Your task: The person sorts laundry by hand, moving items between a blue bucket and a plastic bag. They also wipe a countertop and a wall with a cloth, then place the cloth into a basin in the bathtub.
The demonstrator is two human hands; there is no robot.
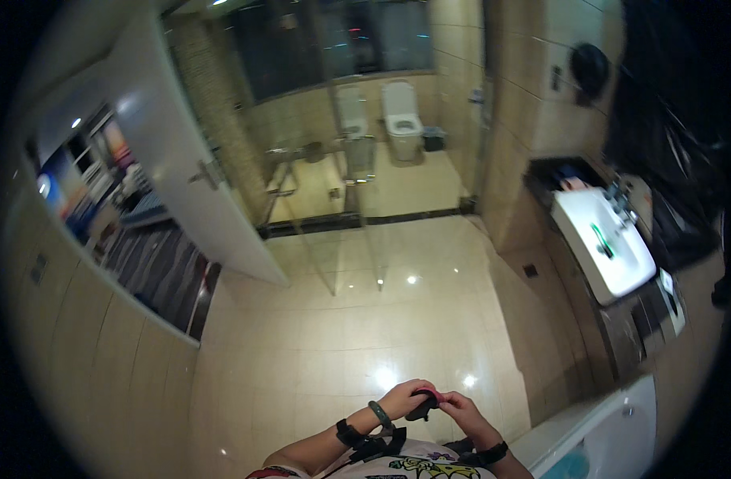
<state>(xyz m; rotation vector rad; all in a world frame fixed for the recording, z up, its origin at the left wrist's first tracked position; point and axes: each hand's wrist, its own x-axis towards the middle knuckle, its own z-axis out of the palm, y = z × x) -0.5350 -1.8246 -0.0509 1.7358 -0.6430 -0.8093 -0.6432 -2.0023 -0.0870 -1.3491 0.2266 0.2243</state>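
Note:
My left hand grips a small black and red item, perhaps a piece of cloth, just in front of my body. Its exact kind is too small to tell. The fingertips of my right hand pinch its red edge from the other side. A green bangle and a black strap circle my left wrist. Another black strap is around the right wrist. Below both hands is my printed shirt.
A white washbasin holding a green object stands on the counter at right. The white bathtub is at lower right. A white door stands open at left. Glass panels and a toilet are farther back.

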